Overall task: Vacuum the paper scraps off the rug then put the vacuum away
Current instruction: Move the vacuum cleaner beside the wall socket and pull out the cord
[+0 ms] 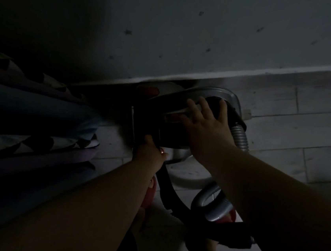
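The scene is very dim. A dark canister vacuum (151, 111) stands on the tiled floor against the wall, next to a bed. My right hand (205, 125) lies flat on the vacuum's top with the fingers spread, close to where the grey ribbed hose (240, 137) joins the body. My left hand (151, 150) grips the vacuum's near lower edge. The hose loops back down toward my feet (211, 205). A black tube (166, 185) runs from under the canister toward me. No rug or paper scraps are in view.
A bed with patterned bedding (29, 114) fills the left side. The pale wall (191, 35) and its skirting run behind the vacuum. Light floor tiles (304, 133) stretch to the right. Red slippers (149, 193) are on my feet below.
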`<state>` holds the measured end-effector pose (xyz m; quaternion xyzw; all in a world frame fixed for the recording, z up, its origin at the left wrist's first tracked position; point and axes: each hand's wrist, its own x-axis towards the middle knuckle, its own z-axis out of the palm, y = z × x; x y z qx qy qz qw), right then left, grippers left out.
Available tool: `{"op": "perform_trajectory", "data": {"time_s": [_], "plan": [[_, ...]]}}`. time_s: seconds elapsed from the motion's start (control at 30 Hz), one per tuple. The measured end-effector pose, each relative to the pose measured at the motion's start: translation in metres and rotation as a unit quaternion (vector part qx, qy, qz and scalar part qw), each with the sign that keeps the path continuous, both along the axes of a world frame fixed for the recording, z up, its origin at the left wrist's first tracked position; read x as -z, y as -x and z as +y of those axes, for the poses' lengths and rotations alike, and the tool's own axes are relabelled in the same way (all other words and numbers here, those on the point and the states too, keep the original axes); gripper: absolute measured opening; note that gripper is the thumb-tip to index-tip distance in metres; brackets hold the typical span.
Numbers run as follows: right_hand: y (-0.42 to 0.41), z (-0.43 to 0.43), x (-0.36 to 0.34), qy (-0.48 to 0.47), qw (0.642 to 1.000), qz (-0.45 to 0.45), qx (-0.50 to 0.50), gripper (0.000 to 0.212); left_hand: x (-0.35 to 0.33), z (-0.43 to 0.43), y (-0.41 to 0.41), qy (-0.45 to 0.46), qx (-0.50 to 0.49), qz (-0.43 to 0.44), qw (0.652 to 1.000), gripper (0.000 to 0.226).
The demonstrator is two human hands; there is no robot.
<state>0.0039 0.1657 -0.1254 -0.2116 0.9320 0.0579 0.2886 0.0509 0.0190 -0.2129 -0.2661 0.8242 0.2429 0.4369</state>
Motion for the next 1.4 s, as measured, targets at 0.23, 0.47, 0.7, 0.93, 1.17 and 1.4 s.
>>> {"op": "perform_trajectory", "data": {"time_s": [0.23, 0.47, 0.7, 0.93, 1.17, 1.4], "plan": [[0.002, 0.008, -0.005, -0.027, 0.999, 0.013, -0.011, 0.067, -0.004, 0.011, -0.003, -0.053, -0.171, 0.047, 0.983, 0.078], [0.007, 0.022, -0.015, -0.013, 0.999, 0.021, 0.028, 0.06, -0.007, 0.023, 0.011, -0.086, -0.157, 0.059, 0.982, 0.046], [0.009, 0.029, -0.011, 0.008, 0.998, 0.026, 0.049, 0.055, 0.006, 0.034, 0.024, -0.074, -0.191, 0.095, 0.974, 0.043], [0.01, 0.027, -0.008, 0.022, 0.997, 0.019, 0.068, 0.05, 0.016, 0.026, 0.035, -0.075, -0.229, 0.116, 0.964, 0.061], [0.012, 0.027, -0.012, 0.024, 0.996, 0.003, 0.086, 0.049, -0.001, 0.007, 0.045, 0.105, 0.113, 0.239, 0.959, 0.1], [0.015, 0.027, -0.01, 0.011, 0.995, 0.002, 0.099, 0.053, -0.002, 0.008, 0.089, 0.013, 0.317, 0.131, 0.939, 0.086]]}}
